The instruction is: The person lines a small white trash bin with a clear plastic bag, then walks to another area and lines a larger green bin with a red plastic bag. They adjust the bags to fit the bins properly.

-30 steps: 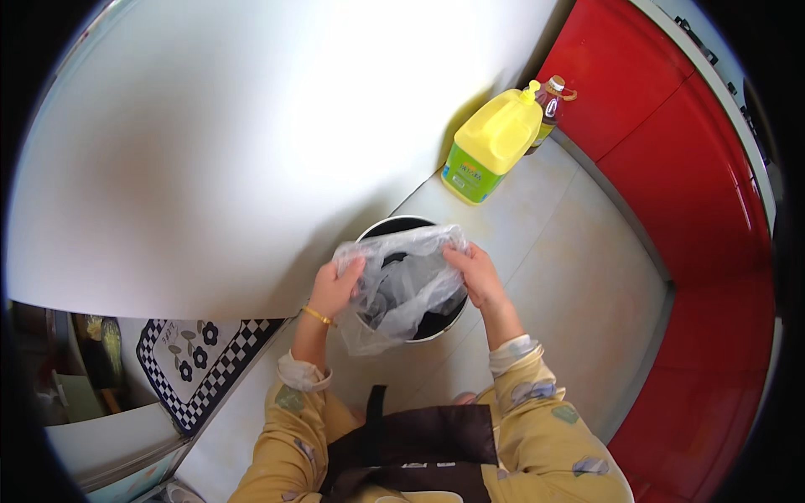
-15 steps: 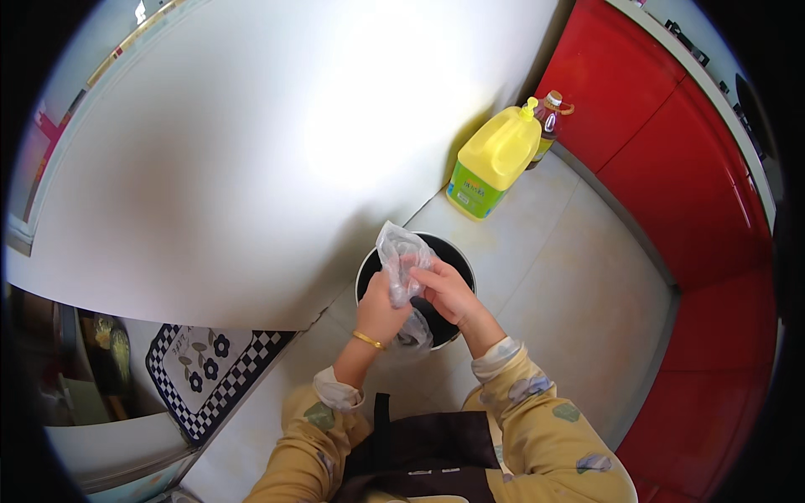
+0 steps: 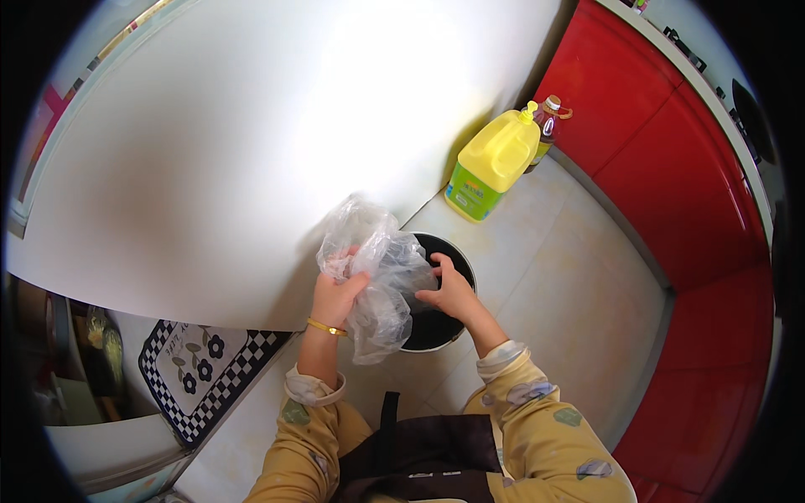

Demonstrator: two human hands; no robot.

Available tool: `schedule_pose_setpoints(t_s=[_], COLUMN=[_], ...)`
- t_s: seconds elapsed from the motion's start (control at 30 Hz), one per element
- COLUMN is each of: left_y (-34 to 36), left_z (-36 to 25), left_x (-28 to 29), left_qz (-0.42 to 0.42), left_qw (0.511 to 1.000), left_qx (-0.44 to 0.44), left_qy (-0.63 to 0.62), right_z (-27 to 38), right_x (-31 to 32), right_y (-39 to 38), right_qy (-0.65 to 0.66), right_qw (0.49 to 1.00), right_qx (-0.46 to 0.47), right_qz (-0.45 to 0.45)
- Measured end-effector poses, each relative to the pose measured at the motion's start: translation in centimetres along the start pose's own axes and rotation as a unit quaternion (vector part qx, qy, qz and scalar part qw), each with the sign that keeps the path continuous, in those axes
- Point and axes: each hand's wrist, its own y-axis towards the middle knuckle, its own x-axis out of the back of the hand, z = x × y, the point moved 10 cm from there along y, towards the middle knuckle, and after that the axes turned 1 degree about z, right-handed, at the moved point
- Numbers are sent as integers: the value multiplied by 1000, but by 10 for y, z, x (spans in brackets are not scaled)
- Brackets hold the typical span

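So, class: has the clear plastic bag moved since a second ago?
Yes. The clear plastic bag, earlier spread over the black bin, is now bunched up left of it.

A home kitchen is shown. Glossy red cabinet fronts [image 3: 671,151] are seen from one to four o'clock, beside a pale tiled floor [image 3: 570,285]. A large yellow oil jug [image 3: 490,163] and a smaller bottle [image 3: 547,126] are stood at one o'clock. A checkered flowered mat [image 3: 205,377] is laid at eight o'clock.

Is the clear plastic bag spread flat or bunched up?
Bunched up: the clear plastic bag hangs crumpled between left hand and right hand.
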Motion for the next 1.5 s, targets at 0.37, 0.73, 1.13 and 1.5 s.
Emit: schedule_pose_setpoints(t_s=[0.37,0.73,1.13,1.5], left_y=[-10,-12,-56,-27], left_z=[-16,-12,-37,-26], left_x=[1,-26,-89,-36], left_qz=[-68,78,413,112], left_qw=[997,995,900,990], left_qx=[18,58,-41,62], left_qy=[-9,4,135,66], right_z=[-38,-17,-26,-23], right_x=[-48,-11,-30,16], right_y=[20,26,33,28], right_qy=[-184,-60,-134,-44], right_qw=[981,994,986,990], right_qx=[9,27,69,67], right_qz=[54,91,73,-120])
